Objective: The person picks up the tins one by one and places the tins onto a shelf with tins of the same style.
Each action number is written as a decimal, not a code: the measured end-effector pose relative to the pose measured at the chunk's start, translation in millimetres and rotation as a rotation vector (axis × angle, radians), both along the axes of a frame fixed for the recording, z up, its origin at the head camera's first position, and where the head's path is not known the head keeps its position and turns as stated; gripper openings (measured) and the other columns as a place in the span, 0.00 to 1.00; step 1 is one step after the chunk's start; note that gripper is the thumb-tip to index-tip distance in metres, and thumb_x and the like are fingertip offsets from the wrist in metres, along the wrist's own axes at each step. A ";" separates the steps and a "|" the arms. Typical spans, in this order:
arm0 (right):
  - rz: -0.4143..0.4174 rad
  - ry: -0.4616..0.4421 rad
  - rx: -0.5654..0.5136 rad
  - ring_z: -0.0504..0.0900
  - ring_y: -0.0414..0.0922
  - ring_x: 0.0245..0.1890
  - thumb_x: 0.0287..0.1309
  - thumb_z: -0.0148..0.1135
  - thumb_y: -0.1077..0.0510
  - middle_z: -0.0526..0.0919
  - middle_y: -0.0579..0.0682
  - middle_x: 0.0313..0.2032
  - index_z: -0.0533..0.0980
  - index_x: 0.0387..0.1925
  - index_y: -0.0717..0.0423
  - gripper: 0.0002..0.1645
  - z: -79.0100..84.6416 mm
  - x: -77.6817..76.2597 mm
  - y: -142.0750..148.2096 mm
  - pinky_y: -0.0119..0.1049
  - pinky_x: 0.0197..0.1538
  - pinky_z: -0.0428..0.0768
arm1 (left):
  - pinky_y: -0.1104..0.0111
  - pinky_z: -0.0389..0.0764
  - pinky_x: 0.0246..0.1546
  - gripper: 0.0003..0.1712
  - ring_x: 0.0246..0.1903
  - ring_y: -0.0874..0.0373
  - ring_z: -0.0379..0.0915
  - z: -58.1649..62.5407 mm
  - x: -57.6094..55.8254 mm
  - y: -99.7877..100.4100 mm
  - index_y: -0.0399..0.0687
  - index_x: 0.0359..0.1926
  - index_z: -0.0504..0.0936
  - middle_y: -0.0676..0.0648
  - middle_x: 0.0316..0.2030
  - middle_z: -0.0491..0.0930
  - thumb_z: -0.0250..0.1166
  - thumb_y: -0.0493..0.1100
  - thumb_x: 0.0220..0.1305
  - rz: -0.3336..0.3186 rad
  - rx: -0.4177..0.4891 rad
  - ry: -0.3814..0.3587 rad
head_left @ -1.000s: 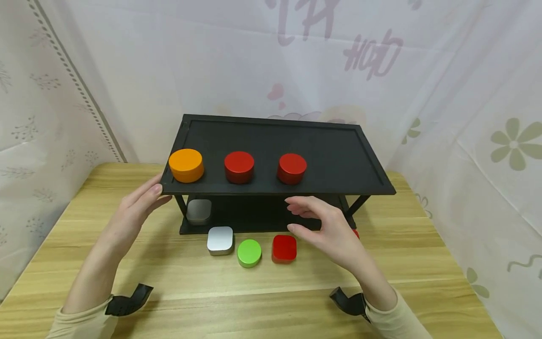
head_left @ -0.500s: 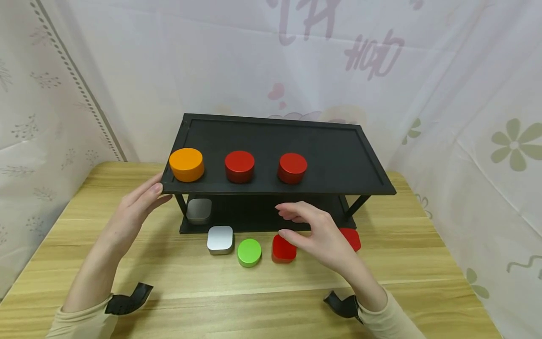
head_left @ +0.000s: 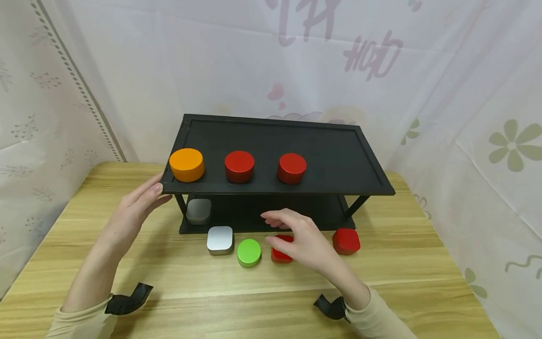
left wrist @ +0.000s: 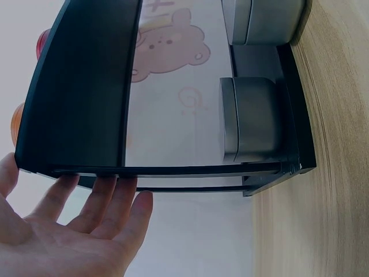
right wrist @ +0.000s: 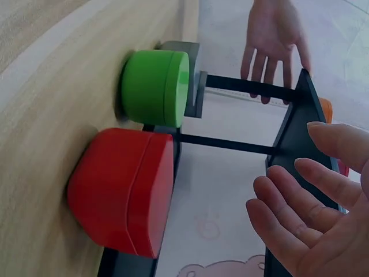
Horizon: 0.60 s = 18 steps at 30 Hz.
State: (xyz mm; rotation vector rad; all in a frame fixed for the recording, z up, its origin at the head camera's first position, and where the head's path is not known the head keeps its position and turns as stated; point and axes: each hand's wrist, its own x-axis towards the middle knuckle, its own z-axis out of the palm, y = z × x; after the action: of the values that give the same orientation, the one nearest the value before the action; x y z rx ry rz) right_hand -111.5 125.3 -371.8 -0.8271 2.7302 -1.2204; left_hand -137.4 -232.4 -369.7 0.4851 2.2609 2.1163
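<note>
My left hand (head_left: 129,219) touches the left end of a black two-tier shelf (head_left: 330,150), its straight fingers against the upper board's edge. In the left wrist view, the fingertips (left wrist: 118,190) meet that end frame. My right hand (head_left: 302,242) hovers before the shelf with relaxed fingers and holds nothing. Partly hidden behind it is a red square tin (head_left: 280,257) on the table. To that tin's left stand a green round tin (head_left: 249,252) and a silver square tin (head_left: 219,239). Another red square tin (head_left: 346,241) sits right of the right hand.
On the upper board stand an orange round tin (head_left: 186,165) and two red round tins, one (head_left: 239,166) mid-left and one (head_left: 292,168) further right. A grey square tin (head_left: 198,211) sits at the lower tier's left end. A patterned curtain (head_left: 254,70) hangs behind the wooden table (head_left: 233,306).
My right hand has moved left and slightly towards the table's front, uncovering the right-hand red square tin and partly covering the other. The left hand stays at the shelf's edge.
</note>
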 end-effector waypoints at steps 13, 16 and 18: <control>0.037 -0.017 0.069 0.79 0.39 0.50 0.56 0.65 0.51 0.78 0.35 0.48 0.71 0.57 0.34 0.27 -8.1 -0.1 -12.8 0.37 0.53 0.80 | 0.83 0.69 0.55 0.26 0.60 0.72 0.65 -0.2 0.2 0.0 0.47 0.70 0.60 0.57 0.65 0.67 0.44 0.44 0.74 0.009 -0.012 -0.005; 0.040 -0.012 0.097 0.78 0.38 0.50 0.55 0.65 0.50 0.78 0.34 0.49 0.70 0.58 0.33 0.28 -10.9 0.1 -15.3 0.34 0.51 0.80 | 0.83 0.69 0.55 0.26 0.60 0.72 0.65 -0.1 0.1 0.1 0.47 0.70 0.60 0.57 0.65 0.66 0.44 0.44 0.74 0.009 -0.014 -0.007; 0.039 -0.011 0.112 0.79 0.38 0.50 0.55 0.66 0.50 0.78 0.33 0.49 0.70 0.58 0.33 0.28 -12.3 0.3 -17.4 0.33 0.50 0.80 | 0.83 0.69 0.55 0.26 0.60 0.73 0.65 0.1 0.3 0.0 0.48 0.70 0.60 0.57 0.65 0.66 0.43 0.44 0.74 0.010 -0.023 -0.006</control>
State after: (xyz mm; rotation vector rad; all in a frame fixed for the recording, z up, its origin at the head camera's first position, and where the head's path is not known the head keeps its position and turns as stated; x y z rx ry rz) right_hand -111.1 107.9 -384.1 -0.8550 2.7307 -1.0514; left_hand -137.1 -232.4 -369.6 0.4669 2.2865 2.0903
